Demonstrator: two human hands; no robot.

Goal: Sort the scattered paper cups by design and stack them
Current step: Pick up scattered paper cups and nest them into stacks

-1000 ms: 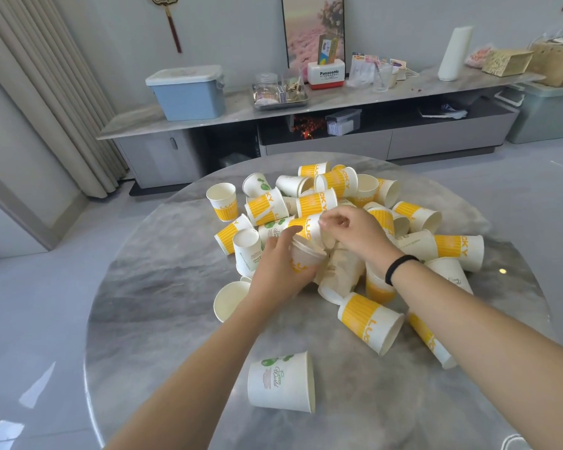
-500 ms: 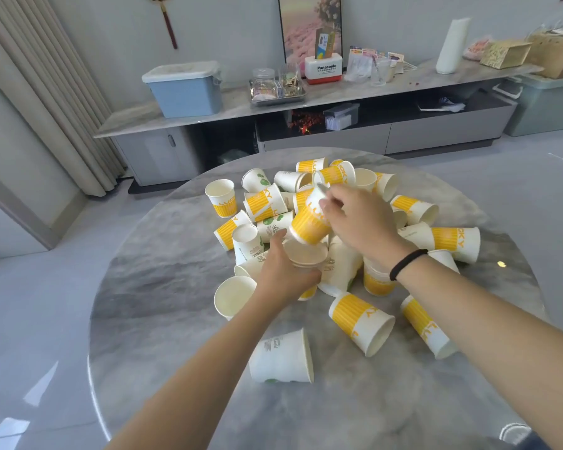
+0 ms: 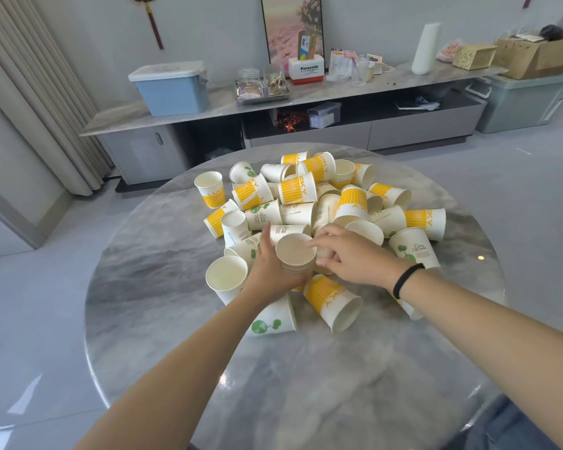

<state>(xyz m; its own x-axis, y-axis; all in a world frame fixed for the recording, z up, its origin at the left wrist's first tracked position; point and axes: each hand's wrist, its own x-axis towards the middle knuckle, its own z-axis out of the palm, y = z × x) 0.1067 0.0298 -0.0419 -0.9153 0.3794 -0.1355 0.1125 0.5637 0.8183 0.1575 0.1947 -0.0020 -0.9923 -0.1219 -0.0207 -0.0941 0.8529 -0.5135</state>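
Since half a second ago, the yellow-striped cup that the right hand (image 3: 351,254) held tilted above the stack has gone down into it, and that hand has let go. The left hand (image 3: 273,271) now has its grip closed around the short stack of cups (image 3: 295,254), thumb up along the far-left side and palm under the near side, the stack's open mouth facing up with several rims showing one under another. The right hand's grip is loosely open, fingers (image 3: 319,243) spread and curved; the index fingertip touches the right edge of the top rim, and nothing is held in it. A black band (image 3: 407,276) circles the right wrist. Just nearer than the left grip a green-tree cup (image 3: 273,323) lies on its side, partly hidden by the forearm, and just left of it stands an open white cup (image 3: 226,277). Directly below the right grip a yellow-striped cup (image 3: 333,302) lies on its side with its mouth toward the camera. Beyond both grips the rest of the scattered cups (image 3: 306,196), yellow-striped and green-tree mixed, lie heaped on the round marble tabletop (image 3: 176,287), most on their sides, a few upright.
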